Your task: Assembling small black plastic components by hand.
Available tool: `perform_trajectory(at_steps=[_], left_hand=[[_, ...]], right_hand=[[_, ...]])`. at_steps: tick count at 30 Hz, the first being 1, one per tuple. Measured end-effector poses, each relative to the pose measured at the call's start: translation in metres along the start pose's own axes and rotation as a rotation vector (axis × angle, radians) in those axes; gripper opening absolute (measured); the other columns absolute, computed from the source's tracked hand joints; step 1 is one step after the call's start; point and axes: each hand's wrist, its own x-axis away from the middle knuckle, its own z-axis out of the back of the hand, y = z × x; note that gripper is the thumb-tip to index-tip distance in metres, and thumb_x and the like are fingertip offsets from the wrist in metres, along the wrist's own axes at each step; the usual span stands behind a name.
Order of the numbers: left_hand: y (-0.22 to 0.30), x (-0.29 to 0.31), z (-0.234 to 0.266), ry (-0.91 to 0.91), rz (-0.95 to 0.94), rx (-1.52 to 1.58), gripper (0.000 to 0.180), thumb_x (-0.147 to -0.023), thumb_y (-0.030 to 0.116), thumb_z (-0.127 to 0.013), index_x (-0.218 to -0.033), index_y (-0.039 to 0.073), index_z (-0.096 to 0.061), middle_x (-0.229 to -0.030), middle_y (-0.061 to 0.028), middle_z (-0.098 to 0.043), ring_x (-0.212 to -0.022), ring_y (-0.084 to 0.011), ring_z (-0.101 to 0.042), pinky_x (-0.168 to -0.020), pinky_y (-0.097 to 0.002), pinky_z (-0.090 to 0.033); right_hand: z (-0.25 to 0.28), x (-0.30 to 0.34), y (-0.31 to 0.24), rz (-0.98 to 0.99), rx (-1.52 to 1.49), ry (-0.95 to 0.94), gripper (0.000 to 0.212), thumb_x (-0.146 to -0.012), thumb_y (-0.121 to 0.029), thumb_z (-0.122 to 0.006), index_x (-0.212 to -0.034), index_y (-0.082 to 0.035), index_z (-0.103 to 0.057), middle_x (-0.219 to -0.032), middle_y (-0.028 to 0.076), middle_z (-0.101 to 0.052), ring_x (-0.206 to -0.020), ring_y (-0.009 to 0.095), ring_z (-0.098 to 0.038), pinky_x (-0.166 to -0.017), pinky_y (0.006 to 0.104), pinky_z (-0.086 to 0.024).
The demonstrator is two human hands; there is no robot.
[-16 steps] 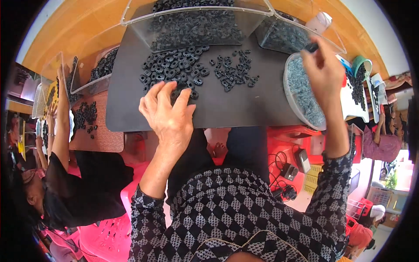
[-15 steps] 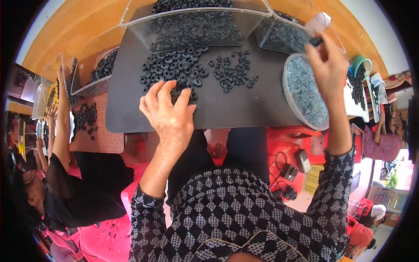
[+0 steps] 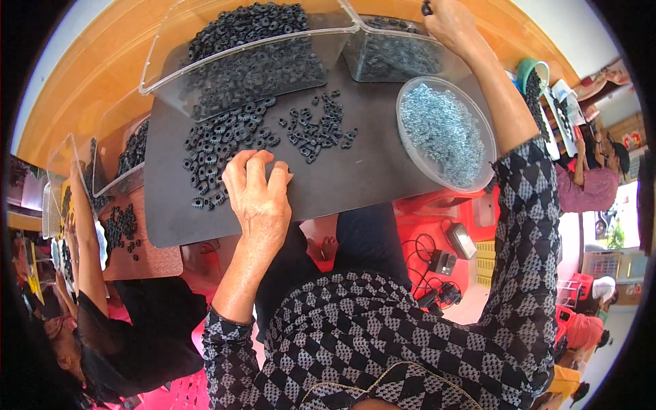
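My left hand (image 3: 256, 198) rests on the dark tabletop with its fingers curled, at the near right edge of a spread of black plastic parts (image 3: 222, 143). A dark bit, seemingly one such part, shows at its fingertips; the rest is hidden beneath the hand. My right hand (image 3: 452, 26) is raised at the far right, past the round tub of small clear-blue pieces (image 3: 444, 133). Its fingers pinch a small black plastic part (image 3: 427, 8) near the smaller clear box (image 3: 396, 58). A second cluster of smaller black parts (image 3: 318, 130) lies between the spread and the tub.
A large clear box (image 3: 253, 65) heaped with black parts stands at the back of the dark table (image 3: 342, 184). At left, a co-worker's arm (image 3: 85, 232) reaches over a reddish table (image 3: 157, 263). Cables and adapters (image 3: 441, 263) lie below right.
My right hand has moved farther back and up with the black part, toward the top edge. My left hand stays low at the spread of parts. The whole view has turned and shifted.
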Motion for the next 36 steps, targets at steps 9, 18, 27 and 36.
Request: perform_trajectory(at_steps=[9,18,27,36], left_hand=[[0.013,0.006,0.008,0.039,0.311,0.534,0.024,-0.074,-0.002,-0.068,-0.097,0.003,-0.064,-0.077,-0.0071,-0.057,-0.077,-0.0221,-0.051,-0.070,-0.0329,-0.044],[0.030,0.013,0.011,-0.050,0.451,0.824,0.015,-0.081,0.006,-0.067,-0.096,0.003,-0.066,-0.084,-0.0035,-0.059,-0.081,-0.0185,-0.050,-0.073,-0.0294,-0.043],[0.035,0.029,0.013,-0.105,0.688,1.057,0.016,-0.088,0.006,-0.061,-0.102,-0.002,-0.062,-0.093,-0.0031,-0.056,-0.085,-0.0119,-0.057,-0.078,-0.0235,-0.045],[0.039,0.030,0.006,-0.146,0.702,1.212,0.014,-0.087,0.005,-0.062,-0.100,-0.001,-0.063,-0.092,-0.0018,-0.057,-0.085,-0.0114,-0.058,-0.078,-0.0233,-0.044]], right_hand=[[-0.006,0.068,-0.056,0.383,-0.201,0.407,0.015,-0.076,-0.011,-0.061,-0.090,-0.006,-0.065,-0.075,0.011,-0.063,-0.074,0.029,-0.061,-0.066,0.0390,-0.049],[-0.036,0.173,-0.115,0.386,-0.511,-0.034,0.021,-0.069,-0.004,-0.071,-0.088,-0.008,-0.065,-0.076,0.007,-0.056,-0.073,0.027,-0.055,-0.062,0.0373,-0.046],[-0.031,0.197,-0.129,0.380,-0.484,0.023,0.011,-0.067,-0.006,-0.062,-0.078,-0.005,-0.062,-0.072,0.010,-0.050,-0.074,0.028,-0.051,-0.064,0.0382,-0.044],[-0.009,0.197,-0.035,0.044,-0.410,-0.152,0.010,-0.070,-0.008,-0.066,-0.079,-0.012,-0.070,-0.069,0.010,-0.058,-0.073,0.029,-0.058,-0.065,0.0414,-0.046]])
